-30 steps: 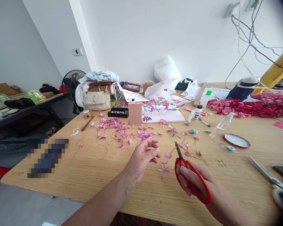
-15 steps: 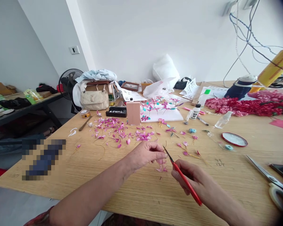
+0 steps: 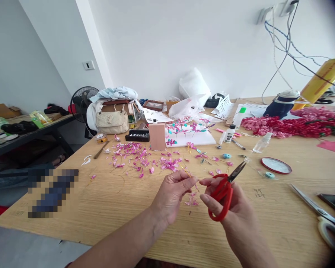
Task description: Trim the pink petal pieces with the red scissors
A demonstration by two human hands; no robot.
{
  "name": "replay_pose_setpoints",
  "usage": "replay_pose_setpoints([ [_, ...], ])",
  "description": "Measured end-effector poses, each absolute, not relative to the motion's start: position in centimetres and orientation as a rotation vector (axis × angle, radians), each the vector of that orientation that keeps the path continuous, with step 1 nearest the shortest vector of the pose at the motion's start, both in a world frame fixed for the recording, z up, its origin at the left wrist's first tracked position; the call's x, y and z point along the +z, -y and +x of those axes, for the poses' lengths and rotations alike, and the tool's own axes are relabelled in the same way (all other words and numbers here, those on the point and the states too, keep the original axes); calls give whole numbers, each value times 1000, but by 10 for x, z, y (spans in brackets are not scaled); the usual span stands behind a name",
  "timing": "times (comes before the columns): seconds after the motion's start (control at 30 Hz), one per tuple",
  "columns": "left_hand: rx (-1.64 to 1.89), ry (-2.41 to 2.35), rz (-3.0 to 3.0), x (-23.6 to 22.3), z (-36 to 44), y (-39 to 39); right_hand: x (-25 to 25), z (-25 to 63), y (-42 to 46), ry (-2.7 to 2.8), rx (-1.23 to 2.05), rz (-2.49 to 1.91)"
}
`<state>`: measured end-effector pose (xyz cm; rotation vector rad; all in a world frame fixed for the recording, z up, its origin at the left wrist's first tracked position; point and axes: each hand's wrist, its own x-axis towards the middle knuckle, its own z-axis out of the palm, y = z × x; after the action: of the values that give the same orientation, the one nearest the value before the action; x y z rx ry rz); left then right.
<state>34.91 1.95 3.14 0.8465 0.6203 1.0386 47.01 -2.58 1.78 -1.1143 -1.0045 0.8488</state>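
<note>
Could drop gold wire (image 3: 186, 171) pinched in the left hand (image 3: 175, 193) – by fumbling around red-handled scissors (image 3: 226, 185) held in the right hand (image 3: 237, 208).

My left hand (image 3: 171, 193) has a thin gold wire (image 3: 186, 170) pinched between thumb and fingers, and my right hand (image 3: 236, 210) is right up beside it with the red-handled scissors (image 3: 228, 182) tucked in my grip, blades pointing up and away from the wire. Loads of pink petals (image 3: 131, 149) scattered over the wooden table (image 3: 108, 219), near an upright pinkish block (image 3: 157, 137). Bigger scissors (image 3: 321, 211) lie way off to my right.
</note>
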Motion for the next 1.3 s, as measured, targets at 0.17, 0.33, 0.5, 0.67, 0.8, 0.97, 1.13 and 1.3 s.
replay_pose_setpoints([
  [0.17,1101,-589,725,29,360,-7,12,455,23,1122,594,-1132],
  [0.33,1068,-640,754,29,359,-2,10,463,23,1234,373,-1322],
  [0.5,1108,-644,900,34,345,-8,16,473,27,1400,176,-1395],
  [0.67,1036,-840,1264,37,335,-24,19,477,28,1500,133,-1435],
  [0.8,930,-880,1370,38,332,-30,22,479,27,1513,159,-1472],
  [0.97,841,-888,1741,47,328,-31,29,487,21,1628,205,-1458],
  [1.13,744,-916,2017,55,325,-35,43,492,14,1750,383,-1499],
  [1.3,731,-936,1839,46,327,-37,49,490,7,1712,546,-1429],
])
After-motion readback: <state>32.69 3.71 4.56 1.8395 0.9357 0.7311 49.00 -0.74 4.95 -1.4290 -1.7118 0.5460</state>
